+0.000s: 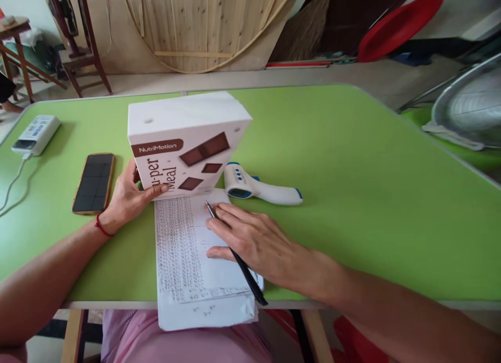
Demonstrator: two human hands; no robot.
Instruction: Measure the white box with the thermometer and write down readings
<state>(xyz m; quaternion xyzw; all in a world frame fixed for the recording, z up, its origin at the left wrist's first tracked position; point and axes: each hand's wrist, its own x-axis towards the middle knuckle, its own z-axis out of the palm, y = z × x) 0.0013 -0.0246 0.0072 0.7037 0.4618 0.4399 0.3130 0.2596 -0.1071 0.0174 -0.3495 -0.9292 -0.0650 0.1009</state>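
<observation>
My left hand [131, 196] grips the lower left corner of a white and brown NutriMotion box [188, 159], its thumb across the printed front and the other fingers mostly hidden behind. The box stands upright at the top edge of a stack of handwritten sheets [180, 258]. Over these papers lies my right hand [250, 237], fingers stretched forward, with a black pen [246, 274] held slanting between them. The pen's tip points toward the box. Just right of the box rests a white and blue infrared thermometer [266, 188].
On the green table [352, 196], a smartphone [94, 183] lies left of my left hand. Farther left is a white device [37, 135] with a cable. Beyond the table stand a wooden chair [80, 55], a round wooden board [207, 23] and a red basin [399, 28].
</observation>
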